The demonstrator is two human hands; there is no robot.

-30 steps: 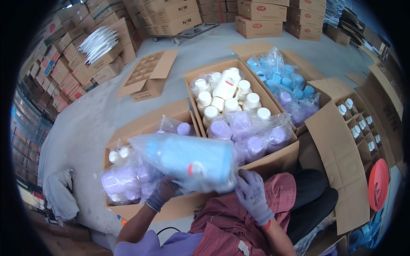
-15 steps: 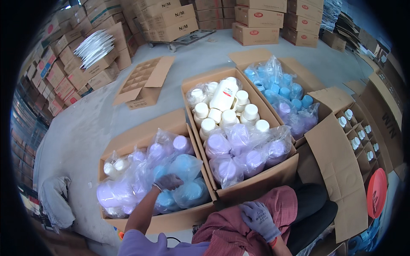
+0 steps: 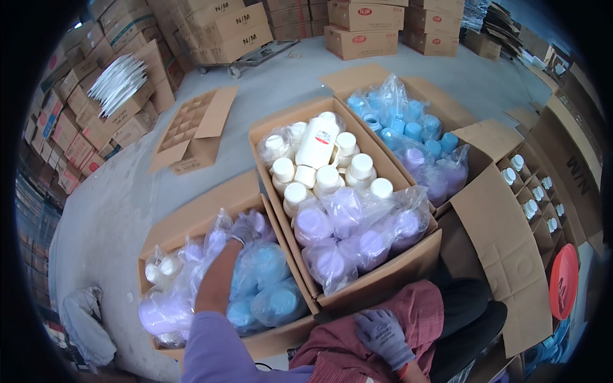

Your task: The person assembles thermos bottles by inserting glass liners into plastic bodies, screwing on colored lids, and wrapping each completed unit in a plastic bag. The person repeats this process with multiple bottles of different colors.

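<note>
In a patterned glove, my left hand (image 3: 242, 230) reaches into the far end of the left carton (image 3: 182, 217). It lies against a light purple bottle (image 3: 260, 225) there; glove and bottle blend in colour, so whether the fingers close round it is unclear. Next to that forearm are blue bottles in clear plastic bags (image 3: 265, 265). Bagged purple bottles (image 3: 163, 313) and a few white ones (image 3: 168, 267) fill the carton's left side. My right hand (image 3: 385, 335), in a light purple glove, rests open on the dark red cloth (image 3: 357, 325) over my lap, holding nothing.
A middle carton (image 3: 290, 214) holds white jugs (image 3: 317, 143) and bagged purple bottles (image 3: 332, 258). Behind it stands a carton of blue bottles (image 3: 414, 131). To the right are a divided carton (image 3: 504, 255) with white-capped bottles and a red basin (image 3: 564, 281). A divided carton (image 3: 191, 131) sits farther back.
My left hand has moved away from the bagged blue bottles to the purple bottle at the carton's far end. My right hand stays on my lap. The whole view has shifted slightly.
</note>
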